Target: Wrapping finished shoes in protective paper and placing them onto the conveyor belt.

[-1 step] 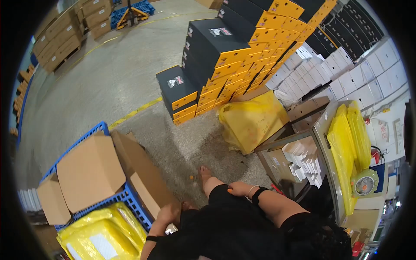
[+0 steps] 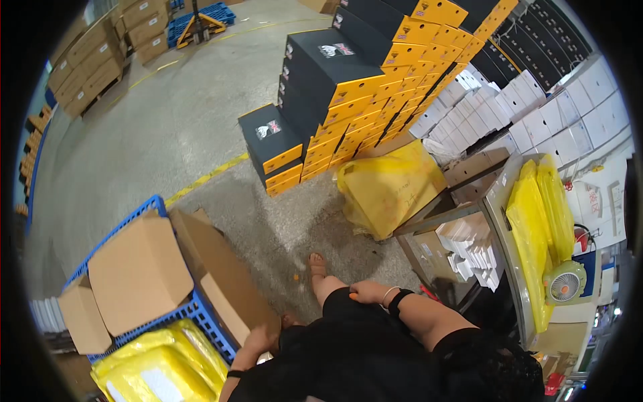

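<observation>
My right hand point(image 2: 368, 292) rests on the black cloth over my thigh, its fingers curled. A small orange object point(image 2: 353, 296) pokes out at the fingertips; its kind is unclear. Low at the left, my left hand point(image 2: 258, 340) is beside the flap of an open brown cardboard carton point(image 2: 231, 281). Its fingers are blurred, so whether they grip the flap cannot be made out. A small shiny object point(image 2: 265, 358) shows by that wrist, partly covered by my clothing. The carton sits in or on a blue plastic crate point(image 2: 201, 311).
Yellow plastic-wrapped packs point(image 2: 157, 365) lie at the lower left. Black-and-orange shoe boxes point(image 2: 328, 67) are stacked ahead, beside a yellow plastic-covered bundle point(image 2: 392, 187). At right stands a workbench point(image 2: 504, 221) with yellow bags point(image 2: 532, 234) and a small green fan point(image 2: 564, 285).
My left hand has shifted slightly down beside the carton flap. The view has moved a little; my right hand stays on the thigh.
</observation>
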Available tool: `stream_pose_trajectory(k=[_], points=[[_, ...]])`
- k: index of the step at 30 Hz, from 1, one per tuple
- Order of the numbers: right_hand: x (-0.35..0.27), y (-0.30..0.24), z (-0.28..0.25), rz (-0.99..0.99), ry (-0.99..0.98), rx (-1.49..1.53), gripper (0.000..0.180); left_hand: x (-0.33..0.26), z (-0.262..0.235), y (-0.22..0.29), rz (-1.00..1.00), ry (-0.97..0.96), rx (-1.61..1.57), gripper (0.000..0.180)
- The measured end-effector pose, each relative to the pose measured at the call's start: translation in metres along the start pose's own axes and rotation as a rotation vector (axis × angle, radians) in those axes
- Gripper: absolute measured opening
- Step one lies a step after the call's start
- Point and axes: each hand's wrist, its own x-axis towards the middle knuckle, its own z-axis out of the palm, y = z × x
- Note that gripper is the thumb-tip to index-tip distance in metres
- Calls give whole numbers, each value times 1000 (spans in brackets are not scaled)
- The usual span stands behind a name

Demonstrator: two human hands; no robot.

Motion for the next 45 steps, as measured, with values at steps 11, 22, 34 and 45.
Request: stream_pose_trajectory(k=[11,22,34,45], points=[[58,116,-119,-8,421,421,40,167,-93,21,-198,-192,82,40],[27,206,-31,587,598,876,45,419,-212,281,316,-282,768,48],[180,281,-118,650,813,1377,42,659,-25,474,616,-545,992,39],[467,411,-106,620,1078,670,56,852,103,341,1050,-423,1401,68]])
